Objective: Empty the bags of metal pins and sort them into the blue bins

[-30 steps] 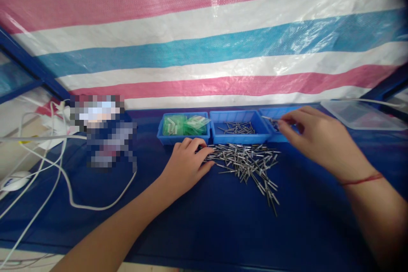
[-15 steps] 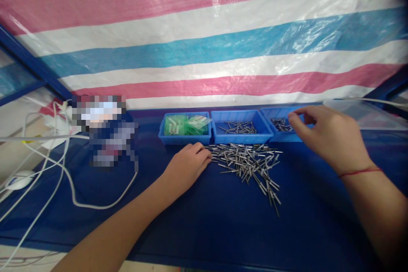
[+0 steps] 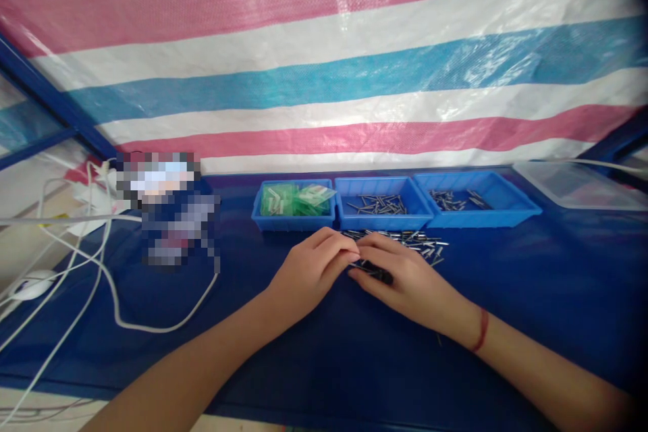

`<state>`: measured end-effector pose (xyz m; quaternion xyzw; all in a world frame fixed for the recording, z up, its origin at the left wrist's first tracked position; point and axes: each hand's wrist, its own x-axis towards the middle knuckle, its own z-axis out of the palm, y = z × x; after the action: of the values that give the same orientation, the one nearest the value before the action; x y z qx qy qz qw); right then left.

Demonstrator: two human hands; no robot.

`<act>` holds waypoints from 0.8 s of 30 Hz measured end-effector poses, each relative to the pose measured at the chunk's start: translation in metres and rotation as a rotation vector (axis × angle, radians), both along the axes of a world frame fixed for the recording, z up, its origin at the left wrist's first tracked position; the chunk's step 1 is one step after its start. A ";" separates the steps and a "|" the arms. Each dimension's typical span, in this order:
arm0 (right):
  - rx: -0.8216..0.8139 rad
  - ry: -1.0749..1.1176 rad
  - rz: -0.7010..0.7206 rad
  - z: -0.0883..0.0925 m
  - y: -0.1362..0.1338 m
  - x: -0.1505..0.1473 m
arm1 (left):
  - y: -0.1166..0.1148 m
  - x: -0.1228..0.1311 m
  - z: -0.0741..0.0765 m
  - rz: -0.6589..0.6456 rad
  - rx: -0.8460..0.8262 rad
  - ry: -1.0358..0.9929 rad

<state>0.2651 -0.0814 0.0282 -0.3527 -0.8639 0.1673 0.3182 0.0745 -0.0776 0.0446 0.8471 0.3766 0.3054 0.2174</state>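
Observation:
My left hand is closed in a pinch at the near edge of a pile of metal rivets; what its fingertips hold is too small to name. My right hand meets it fingertip to fingertip, its fingers curled over part of the pile. Under the right palm the rivets lie in dark shadow, and whether the fingers grip any is hidden. Behind the hands stand three blue bins: the left bin with green packets, the middle bin and the right bin, both with small metal pieces.
White cables run over the left of the blue table. A blurred-out device stands at the back left. A clear plastic lid lies at the back right. A striped sheet hangs behind.
My right hand has moved left and nearer, from over the right bin to the pile beside my left hand. The right bin is uncovered. My left hand has shifted slightly right.

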 end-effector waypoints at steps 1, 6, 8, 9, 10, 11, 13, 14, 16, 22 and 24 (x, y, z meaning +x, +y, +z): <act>-0.022 0.030 0.014 -0.002 -0.001 -0.002 | -0.002 0.001 0.001 0.004 -0.026 -0.028; -0.085 0.143 0.023 -0.003 0.000 -0.001 | -0.003 0.005 0.000 0.104 -0.129 -0.144; -0.104 0.173 0.018 -0.003 0.000 0.000 | -0.002 0.005 -0.003 0.125 -0.177 -0.192; -0.116 0.186 0.018 -0.003 0.000 0.000 | -0.002 0.005 -0.004 0.126 -0.202 -0.219; -0.128 0.199 0.019 -0.003 0.000 -0.001 | -0.002 0.005 -0.005 0.122 -0.227 -0.247; -0.139 0.210 0.019 -0.003 0.000 -0.001 | -0.002 0.006 -0.007 0.119 -0.250 -0.273; -0.154 0.228 0.012 -0.003 0.000 -0.002 | -0.002 0.006 -0.008 0.117 -0.284 -0.308; -0.156 0.235 0.006 -0.003 -0.001 -0.003 | -0.002 0.007 -0.009 0.119 -0.297 -0.314; -0.155 0.246 -0.008 -0.003 -0.001 -0.003 | -0.002 0.007 -0.009 0.128 -0.313 -0.315; -0.173 0.232 -0.010 -0.001 -0.002 -0.004 | -0.002 0.007 -0.009 0.121 -0.314 -0.333; -0.181 0.250 -0.014 -0.002 -0.001 -0.003 | -0.002 0.007 -0.009 0.111 -0.294 -0.345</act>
<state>0.2620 -0.0827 0.0266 -0.3622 -0.7964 0.2851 0.3914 0.0814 -0.0793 0.0357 0.7196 0.4200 0.3992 0.3826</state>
